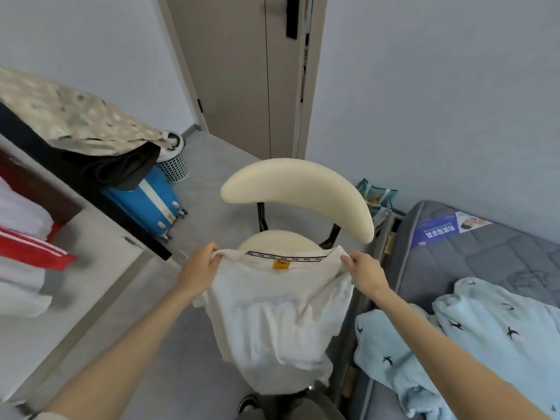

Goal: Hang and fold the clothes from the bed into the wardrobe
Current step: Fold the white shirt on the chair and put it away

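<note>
Two hands pinch shirt shoulders: left hand, right hand. Shirt hangs spread over chair, beside bed. Advice: keep collar level and taut, shake flat before folding.

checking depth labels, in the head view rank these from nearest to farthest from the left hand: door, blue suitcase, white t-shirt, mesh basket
From the left hand:
1. white t-shirt, gripped at its shoulder.
2. blue suitcase, on the floor to the left.
3. mesh basket, just behind the suitcase.
4. door, far end of the room, ahead.
</note>
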{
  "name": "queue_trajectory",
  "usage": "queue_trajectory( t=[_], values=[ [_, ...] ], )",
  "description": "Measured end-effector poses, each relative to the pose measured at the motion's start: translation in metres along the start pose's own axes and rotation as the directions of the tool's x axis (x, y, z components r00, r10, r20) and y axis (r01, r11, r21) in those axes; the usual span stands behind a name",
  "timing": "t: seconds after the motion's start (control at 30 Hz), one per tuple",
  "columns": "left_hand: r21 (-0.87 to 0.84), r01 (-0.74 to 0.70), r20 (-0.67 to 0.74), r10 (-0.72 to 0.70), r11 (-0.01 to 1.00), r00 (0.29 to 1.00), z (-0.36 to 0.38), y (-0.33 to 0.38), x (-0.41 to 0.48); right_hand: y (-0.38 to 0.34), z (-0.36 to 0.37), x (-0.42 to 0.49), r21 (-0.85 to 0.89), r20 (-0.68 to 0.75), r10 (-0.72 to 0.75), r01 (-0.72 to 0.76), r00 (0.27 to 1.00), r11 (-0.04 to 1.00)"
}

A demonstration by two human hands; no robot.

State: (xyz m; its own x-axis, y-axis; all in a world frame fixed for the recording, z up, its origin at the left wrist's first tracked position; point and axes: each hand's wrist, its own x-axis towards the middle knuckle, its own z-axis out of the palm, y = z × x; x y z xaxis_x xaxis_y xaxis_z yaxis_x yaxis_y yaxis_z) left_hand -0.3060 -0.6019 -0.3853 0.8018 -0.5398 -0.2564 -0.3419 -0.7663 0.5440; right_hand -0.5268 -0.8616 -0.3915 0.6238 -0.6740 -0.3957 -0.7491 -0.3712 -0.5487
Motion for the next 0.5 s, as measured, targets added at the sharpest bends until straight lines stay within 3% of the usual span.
queue_trajectory(
  t=[0.2, 0.3, 0.4, 0.5],
  values=[
    [0.121, 0.205, -0.172, -0.183, 0.971, 0.968, 0.033, 0.007, 0.066, -0.007, 0.022, 0.075, 0.211, 0.017, 0.11, -0.111, 0.994, 0.971],
    [0.067, 0.288, -0.205, -0.269, 0.955, 0.941, 0.047, 0.001, 0.099, -0.009, 0.038, 0.111, 0.28, 0.025, 0.144, -0.145, 0.989, 0.949],
    [-0.15, 0.327, -0.149, -0.349, 0.933, 0.925, 0.068, -0.009, 0.134, -0.007, 0.062, 0.145, 0.315, 0.05, 0.148, -0.157, 0.988, 0.936],
    [-0.488, 0.371, -0.022, -0.436, 0.79, 0.9, 0.096, -0.014, 0.167, 0.001, 0.089, 0.176, 0.319, 0.065, 0.156, -0.169, 0.986, 0.933]
  ],
)
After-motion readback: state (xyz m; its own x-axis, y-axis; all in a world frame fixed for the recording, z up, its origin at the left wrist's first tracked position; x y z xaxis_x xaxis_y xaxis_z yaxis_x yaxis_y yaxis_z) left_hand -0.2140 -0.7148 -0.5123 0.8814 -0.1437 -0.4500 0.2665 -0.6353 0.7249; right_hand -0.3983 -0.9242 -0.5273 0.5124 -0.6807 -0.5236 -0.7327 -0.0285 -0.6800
